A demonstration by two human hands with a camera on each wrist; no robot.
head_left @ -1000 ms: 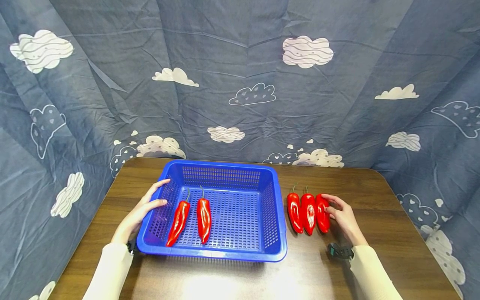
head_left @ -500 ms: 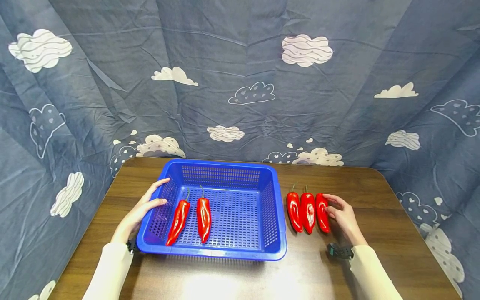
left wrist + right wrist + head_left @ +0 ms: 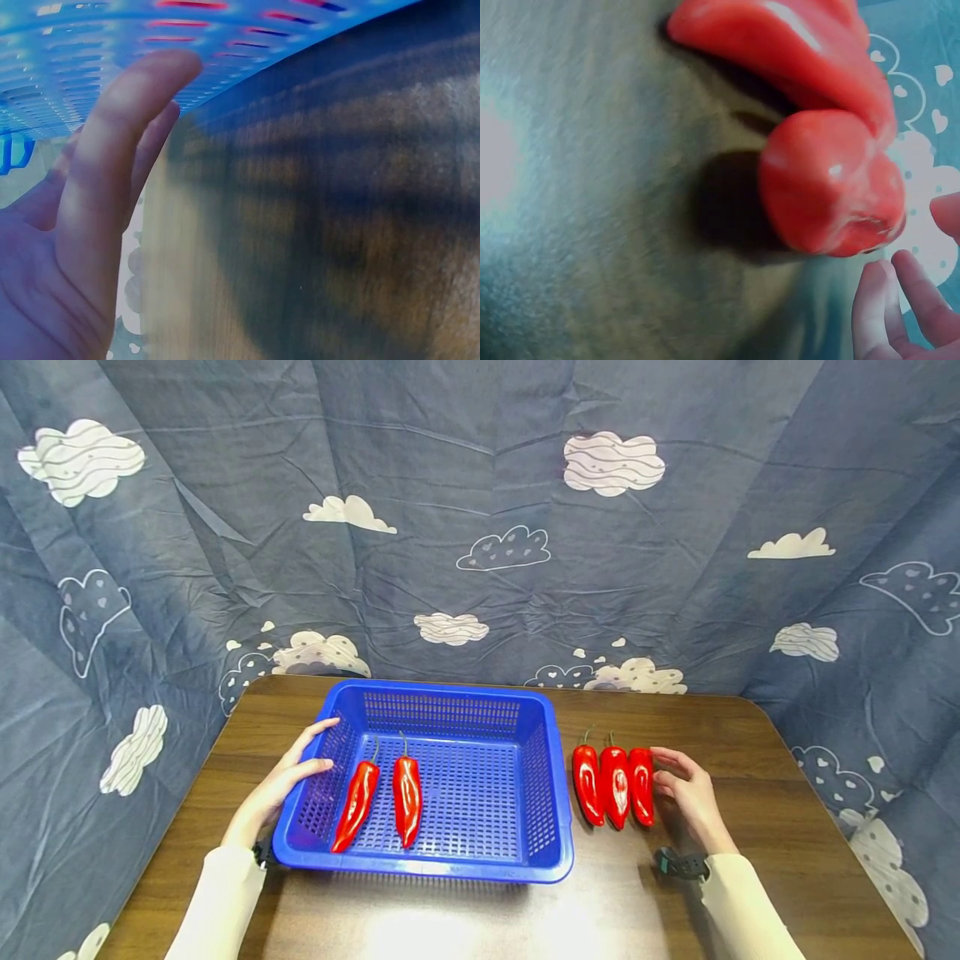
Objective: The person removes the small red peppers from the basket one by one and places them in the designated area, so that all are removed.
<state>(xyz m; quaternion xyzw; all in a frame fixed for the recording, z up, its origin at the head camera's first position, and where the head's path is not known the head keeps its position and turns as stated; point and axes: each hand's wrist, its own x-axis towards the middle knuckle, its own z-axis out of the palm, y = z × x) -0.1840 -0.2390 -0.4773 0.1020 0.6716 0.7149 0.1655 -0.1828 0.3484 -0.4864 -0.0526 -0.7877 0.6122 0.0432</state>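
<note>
Backing the wooden table point(image 3: 750, 793) hangs a cloud-printed curtain point(image 3: 480, 510).

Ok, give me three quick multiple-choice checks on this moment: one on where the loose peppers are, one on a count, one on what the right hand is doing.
1. Where do the peppers outside the basket lie?
A. On the table to the right of the basket
B. On the table to the left of the basket
C. On the basket's rim

2. How many red peppers are inside the blue basket?
A. One
B. Two
C. Four

3. What is the right hand's state?
A. Lifting a pepper clear of the table
B. Resting inside the basket
C. Open beside the rightmost pepper

Answers:
1 A: the three peppers lie side by side on the table just right of the basket.
2 B: two peppers in the basket lie on its mesh floor.
3 C: the right hand is open next to the rightmost pepper, all three flat on the table.
</note>
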